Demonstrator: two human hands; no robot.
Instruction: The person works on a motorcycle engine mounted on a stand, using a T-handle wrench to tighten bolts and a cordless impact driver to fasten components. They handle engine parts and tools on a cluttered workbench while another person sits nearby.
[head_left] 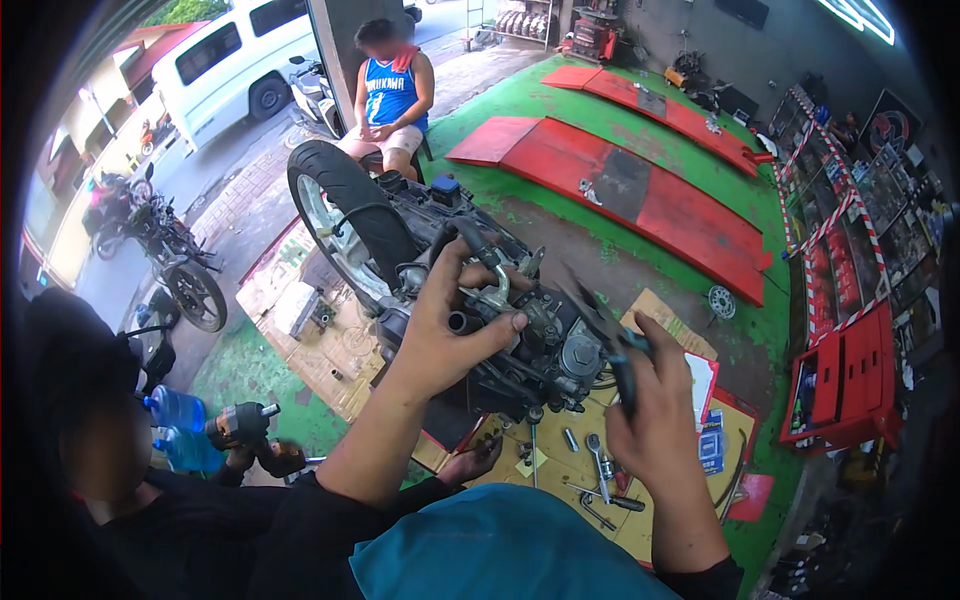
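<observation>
My left hand [450, 330] grips parts of a scooter engine [530, 360], its fingers curled around hoses and a metal fitting [497, 290] near the top. A black short pipe end shows beside my thumb. My right hand [655, 390] holds pliers with dark jaws and teal-trimmed handles [622, 370], raised at the engine's right side and slightly blurred. The engine, with its rear wheel [365, 245] attached, sits over cardboard [280, 320]. Below it lie a ratchet [598, 460], a socket and other hand tools.
A co-worker [110, 440] at left holds an impact wrench [240, 425]; another hand [470, 460] is under the engine. A seated person [392, 105] faces us beyond the wheel. Red ramps [540, 165], a red tool chest [840, 390], parked motorcycles [185, 290] and a white van [225, 65] surround the area.
</observation>
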